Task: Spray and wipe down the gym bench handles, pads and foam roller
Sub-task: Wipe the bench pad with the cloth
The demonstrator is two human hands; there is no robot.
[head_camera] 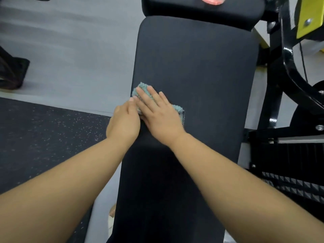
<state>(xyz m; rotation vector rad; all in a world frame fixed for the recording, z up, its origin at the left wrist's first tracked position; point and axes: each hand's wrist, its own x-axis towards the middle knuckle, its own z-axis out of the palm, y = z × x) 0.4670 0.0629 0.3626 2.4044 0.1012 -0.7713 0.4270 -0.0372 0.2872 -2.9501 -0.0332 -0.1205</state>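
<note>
Cloth (143,88) sits at left edge of long pad (201,67), mid-length; right hand (161,116) flat on it, grip open, probably to spread wiping pressure; left hand (123,122) curled at cloth's edge, perhaps steadying; grip unclear.

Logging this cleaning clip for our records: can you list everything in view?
bench pad: 1, black, centre, running top to bottom
upper pad: 1, black, top, beyond the bench pad
round object: 1, pink, top edge, on upper pad, blurred
cloth: 1, teal, on bench pad's left part
machine frame: 1, black, right side
plate: 1, yellow, top right, on frame
floor: grey, left
mat: 1, black speckled, lower left
right hand: 1, flat on cloth
left hand: 1, at cloth's left edge, grip unclear
</note>
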